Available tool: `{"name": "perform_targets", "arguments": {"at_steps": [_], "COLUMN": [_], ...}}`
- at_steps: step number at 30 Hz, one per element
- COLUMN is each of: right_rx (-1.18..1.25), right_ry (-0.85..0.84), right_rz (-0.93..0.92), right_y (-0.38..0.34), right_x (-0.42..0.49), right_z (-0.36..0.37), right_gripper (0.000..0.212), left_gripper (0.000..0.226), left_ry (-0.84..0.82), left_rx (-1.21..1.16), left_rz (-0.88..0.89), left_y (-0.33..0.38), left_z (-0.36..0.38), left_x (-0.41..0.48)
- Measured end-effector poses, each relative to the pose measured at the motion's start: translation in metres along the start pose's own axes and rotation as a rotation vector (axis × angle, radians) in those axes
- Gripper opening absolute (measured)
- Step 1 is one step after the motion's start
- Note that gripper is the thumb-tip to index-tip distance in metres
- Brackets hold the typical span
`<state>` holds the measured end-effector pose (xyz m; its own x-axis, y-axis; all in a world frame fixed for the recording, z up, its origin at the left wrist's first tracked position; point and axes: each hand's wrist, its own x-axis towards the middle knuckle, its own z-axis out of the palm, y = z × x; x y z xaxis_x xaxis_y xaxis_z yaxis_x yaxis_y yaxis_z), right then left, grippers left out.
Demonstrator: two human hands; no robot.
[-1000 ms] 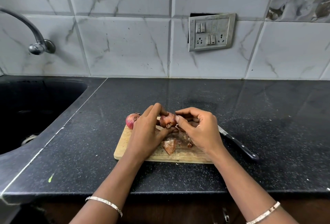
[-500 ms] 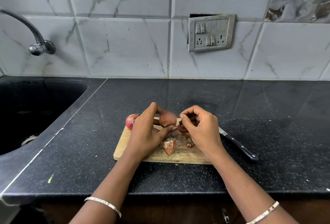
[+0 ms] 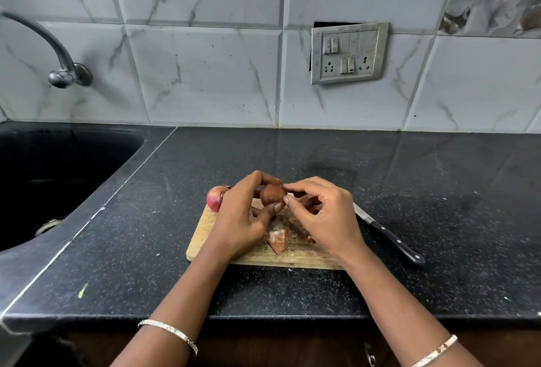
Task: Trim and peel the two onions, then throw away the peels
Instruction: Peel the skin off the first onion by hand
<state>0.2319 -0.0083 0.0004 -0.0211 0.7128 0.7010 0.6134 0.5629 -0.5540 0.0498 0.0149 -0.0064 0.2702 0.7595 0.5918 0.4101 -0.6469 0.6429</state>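
Black speckled countertop (image 3: 409,191), tiled wall behind it.
Sink (image 3: 87,167) at 9 o'clock, dark basin; only a drain fitting shows low in it. The rest is too dark to read.
Wooden cutting board (image 3: 202,237) near the front edge of the counter, centre. It carries a heap of loose peels (image 3: 278,239) around its middle, partly hidden under the hands.
Knife (image 3: 389,237) lies flat on the counter at the board's 3 o'clock. Black handle points toward 4 o'clock, blade end hidden behind the right wrist.
Left hand (image 3: 240,220): raised above the board, palm turned inward. It grips the brown-skinned onion (image 3: 272,194), one finger curled over the top and thumb under it.
Right hand (image 3: 325,220): comes in from 3 o'clock, fingers curled. Thumb and forefinger tips pinch at the skin on that onion's right side.
Brown-skinned onion is held clear of the board, above its far half.
Red onion (image 3: 215,197) rests at the board's 10 o'clock corner, just beside the left hand.
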Motion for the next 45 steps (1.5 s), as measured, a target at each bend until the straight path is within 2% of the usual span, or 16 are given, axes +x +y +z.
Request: {"name": "perform_targets", "arguments": {"at_steps": [9, 17, 22, 30, 37, 41, 43, 45], "right_rx": [-0.018, -0.237, -0.369, -0.358, -0.329, -0.288, -0.209, -0.138], "right_ry": [-0.002, 0.019, 0.026, 0.047, 0.083, 0.043, 0.014, -0.025], "right_rz": [-0.043, -0.153, -0.204, -0.117, 0.019, 0.079, 0.096, 0.109], "right_y": [0.003, 0.003, 0.002, 0.001, 0.003, -0.002, -0.003, -0.004], "right_x": [-0.003, -0.005, -0.006, -0.004, -0.004, -0.003, -0.003, -0.004], "right_z": [0.003, 0.007, 0.011, 0.012, 0.009, 0.007, 0.007, 0.006], "right_gripper": [0.012, 0.004, 0.008, 0.007, 0.007, 0.014, 0.003, 0.017], "left_gripper": [0.044, 0.038, 0.033, 0.026, 0.033, 0.038, 0.042, 0.044], "left_ry": [-0.047, -0.067, -0.068, -0.086, -0.091, -0.086, -0.074, -0.062], "left_rx": [0.058, 0.069, 0.046, -0.097, -0.219, -0.277, -0.279, -0.210], "left_rz": [0.057, 0.078, 0.042, -0.026, -0.135, -0.152, -0.141, -0.104], "left_y": [-0.004, -0.005, -0.001, 0.000, -0.001, -0.003, -0.004, -0.005], "left_z": [-0.001, -0.001, -0.001, -0.002, -0.005, -0.005, -0.005, -0.005], "left_x": [0.001, 0.001, 0.001, 0.001, -0.001, -0.001, -0.001, -0.001]}}
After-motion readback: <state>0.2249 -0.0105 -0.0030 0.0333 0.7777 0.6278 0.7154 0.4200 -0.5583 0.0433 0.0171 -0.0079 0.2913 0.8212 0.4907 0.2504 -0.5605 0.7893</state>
